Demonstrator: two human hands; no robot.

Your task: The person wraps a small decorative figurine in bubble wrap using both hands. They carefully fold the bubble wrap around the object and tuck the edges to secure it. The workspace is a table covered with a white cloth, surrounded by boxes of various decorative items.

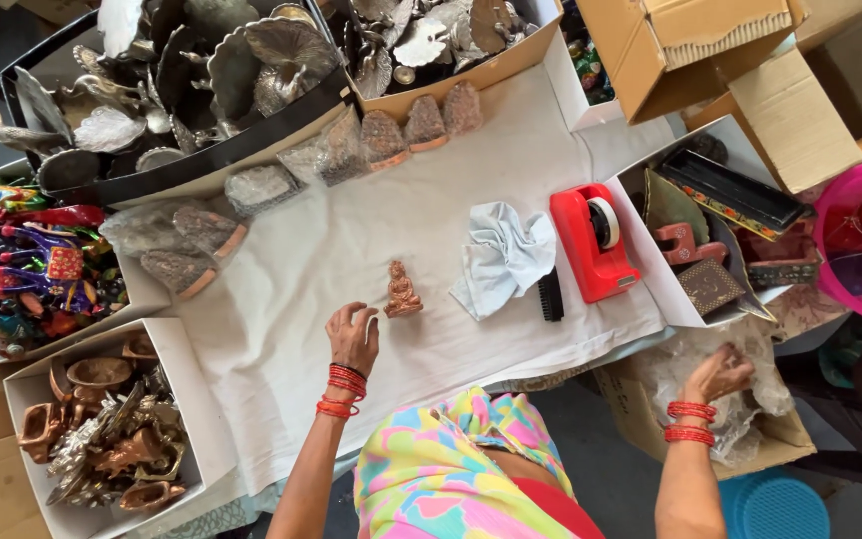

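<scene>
Head view: left hand (353, 336) is hovering open-fingered beside the small copper figurine (402, 290), likely rigid and dense, best pinched mid-body; right hand (718, 373) is clutching crinkly plastic wrap (750, 399).

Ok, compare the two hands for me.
The left hand hovers over the white cloth, fingers curled beside the copper figurine; the right hand reaches off the table into clear plastic wrap in a cardboard box. Both wear red bangles and grip nothing firmly.

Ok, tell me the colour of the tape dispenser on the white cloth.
The tape dispenser is red, holding a white tape roll; the head view shows it clearly.
</scene>
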